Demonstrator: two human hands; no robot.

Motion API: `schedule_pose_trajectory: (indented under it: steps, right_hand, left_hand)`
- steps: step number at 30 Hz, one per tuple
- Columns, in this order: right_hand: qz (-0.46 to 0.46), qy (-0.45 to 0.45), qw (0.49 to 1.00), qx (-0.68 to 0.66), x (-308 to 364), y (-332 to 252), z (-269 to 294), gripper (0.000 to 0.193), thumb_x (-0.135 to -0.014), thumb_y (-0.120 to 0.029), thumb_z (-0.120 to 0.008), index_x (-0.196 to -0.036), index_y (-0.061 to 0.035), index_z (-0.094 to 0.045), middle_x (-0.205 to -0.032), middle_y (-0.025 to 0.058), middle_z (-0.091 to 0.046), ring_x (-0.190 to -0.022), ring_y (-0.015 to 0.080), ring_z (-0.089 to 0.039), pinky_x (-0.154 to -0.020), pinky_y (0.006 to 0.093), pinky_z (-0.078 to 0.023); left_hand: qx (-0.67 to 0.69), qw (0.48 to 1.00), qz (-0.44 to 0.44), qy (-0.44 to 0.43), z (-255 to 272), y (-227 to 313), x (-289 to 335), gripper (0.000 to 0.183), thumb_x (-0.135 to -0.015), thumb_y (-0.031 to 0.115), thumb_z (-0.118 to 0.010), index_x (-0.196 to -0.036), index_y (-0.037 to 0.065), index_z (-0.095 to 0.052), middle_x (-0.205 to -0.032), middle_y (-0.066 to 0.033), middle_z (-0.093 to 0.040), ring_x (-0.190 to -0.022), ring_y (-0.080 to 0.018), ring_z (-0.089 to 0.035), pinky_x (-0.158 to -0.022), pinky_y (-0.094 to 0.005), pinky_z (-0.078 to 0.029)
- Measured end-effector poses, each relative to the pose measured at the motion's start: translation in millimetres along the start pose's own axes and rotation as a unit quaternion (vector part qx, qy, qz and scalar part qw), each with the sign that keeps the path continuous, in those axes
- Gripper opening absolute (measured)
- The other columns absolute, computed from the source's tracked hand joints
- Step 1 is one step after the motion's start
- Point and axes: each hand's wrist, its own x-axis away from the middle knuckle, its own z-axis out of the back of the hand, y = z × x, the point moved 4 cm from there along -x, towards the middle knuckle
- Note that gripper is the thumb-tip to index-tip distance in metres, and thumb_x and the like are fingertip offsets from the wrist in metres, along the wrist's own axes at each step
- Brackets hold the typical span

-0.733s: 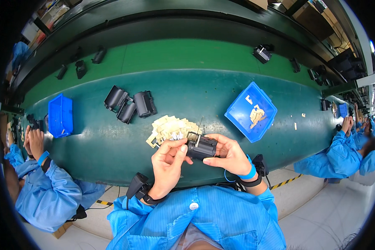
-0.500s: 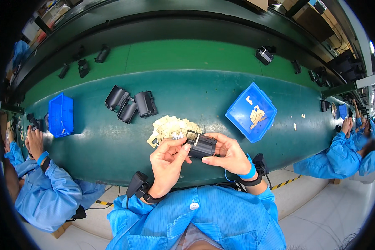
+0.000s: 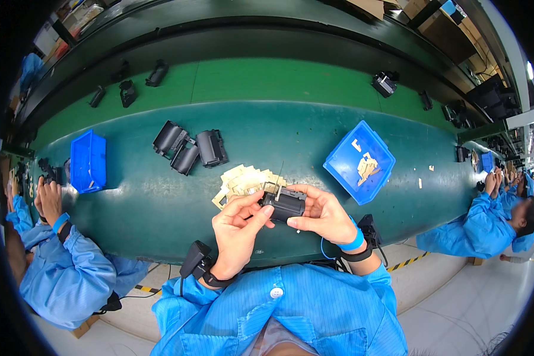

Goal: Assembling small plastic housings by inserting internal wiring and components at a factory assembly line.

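A black plastic housing (image 3: 288,204) is held between my two hands above the near edge of the green bench. My left hand (image 3: 238,228) pinches its left end with thumb and fingers. My right hand (image 3: 323,218) closes around its right end, thumb on the near side. A pale strip shows at the housing's upper left, close to my left fingertips; what exactly they press on is hidden. Just beyond my hands lies a pile of flat cream-coloured pieces (image 3: 245,178), partly covered by my left fingers.
Several black housings (image 3: 212,148) rest together beyond the pile. A blue bin (image 3: 344,163) with some cream pieces stands right; another blue bin (image 3: 89,172) stands left. Black parts (image 3: 156,73) lie on the bright green strip (image 3: 237,80). Co-workers sit on both sides.
The housing has tilted slightly in my hands, which keep their hold at both ends. Black parts on the bright green strip have shifted to the right.
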Motion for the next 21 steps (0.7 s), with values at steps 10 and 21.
schedule_pose_trajectory:
  steps: [10,21]
  right_hand:
    - [0.002,0.012,0.999,0.034,-10.3,0.8,-3.4,0.055,-0.083,-0.002,-0.064,-0.131,0.0033,-0.037,-0.106,0.0092,-0.061,-0.091,0.0126,-0.059,-0.071,0.0251,-0.051]
    - [0.063,0.122,0.99,0.03,-38.0,5.6,21.9,0.065,-0.086,-0.017,-0.065,-0.133,0.0075,-0.028,-0.101,0.0136,-0.061,-0.091,0.0163,-0.061,-0.075,0.0263,-0.049]
  left_hand:
    - [-0.038,0.998,-0.041,-0.005,1.2,3.5,-4.0,0.024,-0.082,-0.008,-0.06,-0.106,-0.007,-0.06,-0.097,-0.0097,-0.054,-0.084,-0.0191,-0.063,-0.074,-0.0293,-0.057]
    - [-0.095,0.992,0.04,-0.077,3.3,27.3,-99.5,0.023,-0.083,0.0,-0.063,-0.105,-0.005,-0.059,-0.101,-0.0106,-0.061,-0.081,-0.0169,-0.063,-0.072,-0.0298,-0.056]
